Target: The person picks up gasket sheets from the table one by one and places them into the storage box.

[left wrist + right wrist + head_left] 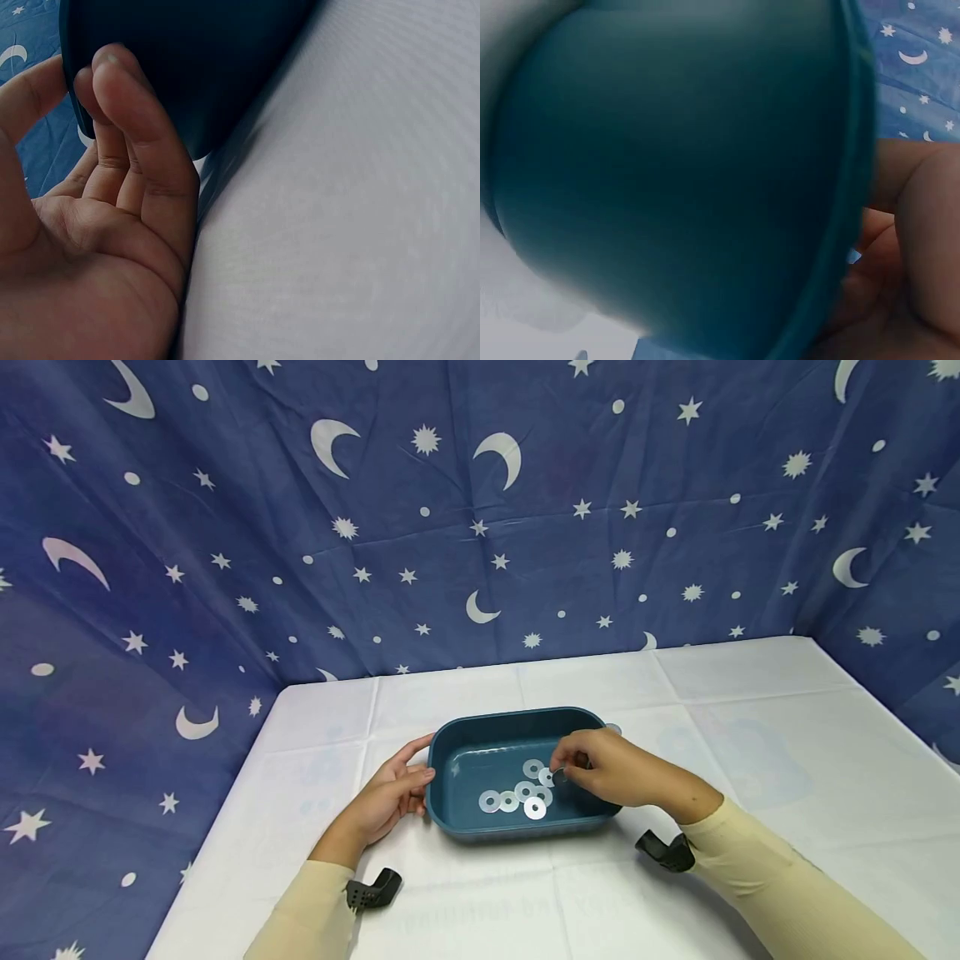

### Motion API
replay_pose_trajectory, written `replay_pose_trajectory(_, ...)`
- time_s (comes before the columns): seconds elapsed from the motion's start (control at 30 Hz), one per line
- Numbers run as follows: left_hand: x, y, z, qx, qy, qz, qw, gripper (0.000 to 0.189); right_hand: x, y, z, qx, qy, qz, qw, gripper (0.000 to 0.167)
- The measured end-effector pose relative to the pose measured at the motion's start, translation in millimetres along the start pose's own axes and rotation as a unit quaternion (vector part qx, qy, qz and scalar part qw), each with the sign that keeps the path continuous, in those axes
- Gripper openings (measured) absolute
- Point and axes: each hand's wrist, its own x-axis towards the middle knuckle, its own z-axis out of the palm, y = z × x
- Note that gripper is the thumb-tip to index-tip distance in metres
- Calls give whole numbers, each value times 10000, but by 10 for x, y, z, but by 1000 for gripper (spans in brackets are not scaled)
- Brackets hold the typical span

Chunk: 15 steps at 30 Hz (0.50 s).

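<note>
A dark teal rectangular tub point(468, 752) with rounded corners stands on the white-covered table. Several flat washers point(490, 802), pale and ring-shaped, lie across its floor, some overlapping. My left hand point(390, 793) holds the tub's left end, thumb at the rim; the left wrist view shows its other fingers bent at the outer wall. My right hand point(611, 768) reaches over the right end and pinches a darker-looking washer point(559, 777) just above the others. In the right wrist view, the tub's outer wall point(675, 180) hides the fingertips.
Another pale disc point(615, 727) lies on the table by the tub's far right corner, partly hidden. The white cloth point(735, 693) has fold creases. A blue curtain point(420, 552) with moons and stars rises behind the table. Black wrist mounts point(375, 889) sit on both sleeves.
</note>
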Motion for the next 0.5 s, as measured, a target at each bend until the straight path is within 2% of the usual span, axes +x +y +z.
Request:
replay_pose_trajectory(0.3, 8, 1, 9, 1, 9, 6, 10000, 68, 129, 52, 104, -253, -430, -228, 9985, 17)
replay_pose_trajectory(0.5, 9, -11, -3, -47, 16, 16, 10000, 68, 185, 80, 153, -304, -566, -116, 9979, 14)
